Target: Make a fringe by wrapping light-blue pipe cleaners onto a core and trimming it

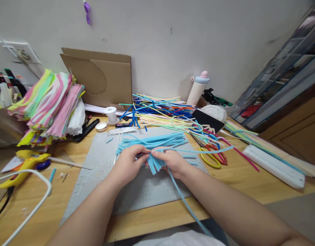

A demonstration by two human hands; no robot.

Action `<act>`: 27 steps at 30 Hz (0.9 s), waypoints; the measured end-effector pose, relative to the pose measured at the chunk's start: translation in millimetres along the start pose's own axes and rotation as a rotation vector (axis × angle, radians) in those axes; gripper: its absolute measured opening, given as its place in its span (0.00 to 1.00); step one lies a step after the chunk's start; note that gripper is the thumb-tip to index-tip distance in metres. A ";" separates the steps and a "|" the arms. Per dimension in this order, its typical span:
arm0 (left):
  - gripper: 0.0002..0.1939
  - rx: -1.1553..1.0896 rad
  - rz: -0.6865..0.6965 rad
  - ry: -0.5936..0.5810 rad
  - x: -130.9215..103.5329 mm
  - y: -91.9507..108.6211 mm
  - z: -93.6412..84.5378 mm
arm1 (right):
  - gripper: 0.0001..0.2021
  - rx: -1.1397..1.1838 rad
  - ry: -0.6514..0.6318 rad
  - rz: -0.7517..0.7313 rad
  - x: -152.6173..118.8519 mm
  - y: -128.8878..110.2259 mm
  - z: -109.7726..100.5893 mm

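"So, what's on the far left?"

"A yellow glue gun [26, 164] on the table [57, 189], with bundles [53, 109] of pastel strips behind it. Then cardboard [118, 77] against the wall [152, 44], and a white spool [111, 116] in front."

"And the left hand?"

"The left hand [132, 160] pinches the left edge of the blue bunch [155, 164] between thumb and forefinger. The bunch is held over the grey mat [96, 153], just on the near side of a blue pile [152, 140]."

"The right one?"

"The right hand [171, 162] has its thumb pressed on top, fingers curled beneath — mostly hidden. One long stem [198, 151] runs off rightward, another [181, 196] trails down past the table's near edge."

"Further right?"

"A bottle [195, 92] stands at the back, scissors [210, 159] lie beside the mat — yellow and red handles — and a white power strip [274, 167] comes last."
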State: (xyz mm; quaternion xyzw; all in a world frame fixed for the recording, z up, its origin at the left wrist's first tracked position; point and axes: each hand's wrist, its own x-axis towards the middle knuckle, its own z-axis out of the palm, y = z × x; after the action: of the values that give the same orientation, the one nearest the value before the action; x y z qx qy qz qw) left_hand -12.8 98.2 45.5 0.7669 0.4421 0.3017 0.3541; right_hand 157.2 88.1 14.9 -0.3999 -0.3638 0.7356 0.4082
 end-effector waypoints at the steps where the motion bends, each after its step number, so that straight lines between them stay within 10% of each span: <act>1: 0.08 -0.011 -0.017 0.022 0.1 -1.0 0.2 | 0.16 -0.004 0.022 -0.014 0.2 -1.4 -0.3; 16: 0.10 0.012 -0.014 0.093 3.0 -5.9 2.4 | 0.17 0.119 0.068 -0.121 6.6 1.6 -2.2; 27: 0.17 -0.634 -0.268 0.360 7.6 -14.0 6.5 | 0.13 -0.013 0.117 -0.274 5.1 -3.9 -1.4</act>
State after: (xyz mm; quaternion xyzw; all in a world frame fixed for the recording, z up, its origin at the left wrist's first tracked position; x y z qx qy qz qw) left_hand -11.0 108.2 31.6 0.4894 0.4783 0.5043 0.5266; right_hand 157.8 94.5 16.2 -0.3912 -0.3954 0.6460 0.5228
